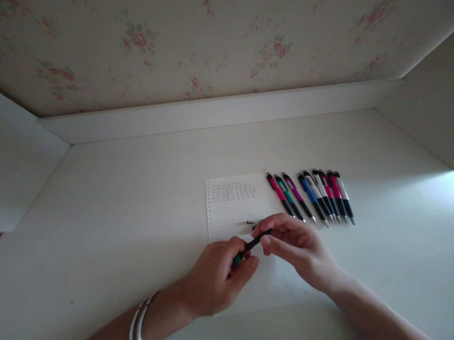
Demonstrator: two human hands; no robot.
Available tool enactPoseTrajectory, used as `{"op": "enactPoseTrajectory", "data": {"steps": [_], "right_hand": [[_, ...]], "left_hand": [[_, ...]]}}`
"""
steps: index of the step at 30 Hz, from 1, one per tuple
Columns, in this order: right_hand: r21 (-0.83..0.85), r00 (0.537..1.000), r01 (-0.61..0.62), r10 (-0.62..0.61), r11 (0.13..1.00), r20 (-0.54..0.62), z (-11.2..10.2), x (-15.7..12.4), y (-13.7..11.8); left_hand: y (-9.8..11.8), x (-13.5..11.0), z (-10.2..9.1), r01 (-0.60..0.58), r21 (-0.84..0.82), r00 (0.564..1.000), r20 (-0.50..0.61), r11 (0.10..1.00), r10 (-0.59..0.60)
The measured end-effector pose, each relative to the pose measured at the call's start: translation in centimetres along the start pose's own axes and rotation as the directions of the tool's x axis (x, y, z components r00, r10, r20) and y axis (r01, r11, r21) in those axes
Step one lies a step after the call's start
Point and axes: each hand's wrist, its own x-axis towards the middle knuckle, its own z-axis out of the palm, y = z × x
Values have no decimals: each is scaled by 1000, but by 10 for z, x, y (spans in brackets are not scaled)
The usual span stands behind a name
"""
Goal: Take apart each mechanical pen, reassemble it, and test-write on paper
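Note:
My left hand is closed around the teal barrel of a pen, whose black grip slants up to the right. My right hand pinches the far end of that grip between thumb and fingers. Beneath both hands lies a sheet of lined paper with punched holes down its left edge and rows of handwriting at the top. A small silver-and-black pen part rests on the paper beside my right fingertips. Another dark bit near it is partly hidden by those fingers.
To the right, a pink pen, a green pen and a purple pen lie side by side. A closer row of several pens, including a blue pen, lies beyond them. White panels enclose the white desk, with floral wallpaper behind.

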Motion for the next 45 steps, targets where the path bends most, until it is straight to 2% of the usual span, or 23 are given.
{"op": "enactPoseTrajectory", "data": {"steps": [5,10,15,21,27,35,41,45], "right_hand": [[-102,998,16,-11,995,56,0,-2,6],[-212,999,8,0,977,33,0,-2,8],[-209,999,-19,27,978,36,2,-1,6],[-252,999,10,-20,968,-39,7,-1,1],[-252,1000,16,-17,968,0,7,-4,0],[-332,1000,-6,12,943,16,4,-4,0],[-352,998,-43,28,935,-48,6,-4,1],[-292,1000,18,-11,956,26,4,-5,0]], "left_hand": [[0,1,2,17,-29,1000,-19,999,-17],[0,1,1,-11,-67,1000,-23,998,9],[1,1,2,-15,-24,1000,-7,1000,15],[0,0,3,-73,29,997,6,997,73],[-2,0,5,-69,82,997,-29,994,71],[-3,0,6,-69,49,998,-2,996,69],[-1,-1,5,-93,48,995,-13,994,94],[-3,-2,4,-134,32,991,11,991,133]]}}
